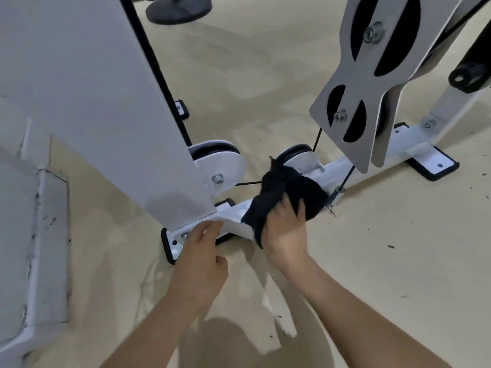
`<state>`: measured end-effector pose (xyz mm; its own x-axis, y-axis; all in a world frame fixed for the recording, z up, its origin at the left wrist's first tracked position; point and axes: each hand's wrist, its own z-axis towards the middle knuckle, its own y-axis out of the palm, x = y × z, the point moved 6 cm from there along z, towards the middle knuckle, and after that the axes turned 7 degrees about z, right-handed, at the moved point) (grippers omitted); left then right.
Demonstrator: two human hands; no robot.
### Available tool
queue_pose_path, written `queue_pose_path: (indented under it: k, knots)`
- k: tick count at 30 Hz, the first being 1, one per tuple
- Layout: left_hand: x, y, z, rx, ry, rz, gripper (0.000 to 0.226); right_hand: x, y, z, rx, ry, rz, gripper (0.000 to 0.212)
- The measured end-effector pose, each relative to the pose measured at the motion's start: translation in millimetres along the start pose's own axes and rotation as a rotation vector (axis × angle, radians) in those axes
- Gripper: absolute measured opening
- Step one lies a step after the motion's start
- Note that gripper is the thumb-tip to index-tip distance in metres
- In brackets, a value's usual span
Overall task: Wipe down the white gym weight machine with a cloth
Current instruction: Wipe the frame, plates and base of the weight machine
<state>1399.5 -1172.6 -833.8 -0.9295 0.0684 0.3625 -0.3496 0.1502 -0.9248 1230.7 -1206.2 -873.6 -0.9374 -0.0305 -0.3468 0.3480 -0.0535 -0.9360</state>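
Head view: my right hand [285, 229] clamps the dark cloth [292, 192] on the white base rail [342, 168], whose length runs away beyond my fingertips (left hand [202, 251] rests loose-fingered on its near end).

The floor [398, 261] is smooth and pale tan, with soft shadows lying across it. The white weight machine [106, 102] stands on it. Its low white bar [342, 168] runs along the floor from near left to far right. Three white foot plates with black rubber rims sit flat on the floor. One foot plate [170, 248] is at the bar's near left end, another [435, 166] is on the right below a slanted strut, and a small one [183, 108] is farther back. A round black base [178, 10] rests at the far edge. Small dark specks [390, 246] lie scattered on the right.
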Motion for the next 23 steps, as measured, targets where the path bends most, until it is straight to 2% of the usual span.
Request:
queue_pose_path:
  k: [3,6,7,10,12,15,17,19,21,23]
  knots:
    - [-2.9,-11.9,-1.8,-0.003,0.05,0.036,0.071,-65.7,24.6,-13.0,-0.097,-0.2,0.185,0.054]
    - [1.0,-26.5,-5.8,-0.001,0.122,0.141,0.076,-28.8,6.3,-1.9,-0.2,-0.432,0.077,0.057]
    - [5.1,-28.5,-8.0,-0.005,0.149,0.181,0.075,-4.4,-2.6,3.8,-0.207,-0.42,0.02,0.062]
    - [30.6,-21.4,-10.0,-0.027,0.238,0.273,0.072,36.1,-30.5,15.6,-0.19,-0.186,-0.032,0.06]
    - [52.6,-13.3,-3.8,-0.039,0.271,0.252,0.077,10.2,-33.1,17.2,-0.242,-0.175,0.075,0.047]
    - [67.4,-6.1,16.5,-0.04,0.263,0.183,0.078,-24.6,-41.0,17.9,-0.311,-0.178,0.36,0.015]
    - [64.3,0.6,28.5,-0.096,0.21,0.193,0.058,-14.6,-60.2,27.6,-0.176,-0.118,0.507,0.014]
    - [65.4,-1.0,37.2,-0.107,0.181,0.207,0.018,-2.0,-85.7,38.2,0.102,-0.126,0.566,0.027]
    - [68.3,-9.4,46.7,0.017,0.144,0.089,0.011,2.7,-95.3,40.3,0.297,-0.214,0.541,0.04]
    - [75.8,-24.9,52.5,0.198,0.098,-0.109,0.016,13.0,-72.6,35.3,0.211,-0.232,0.356,0.049]
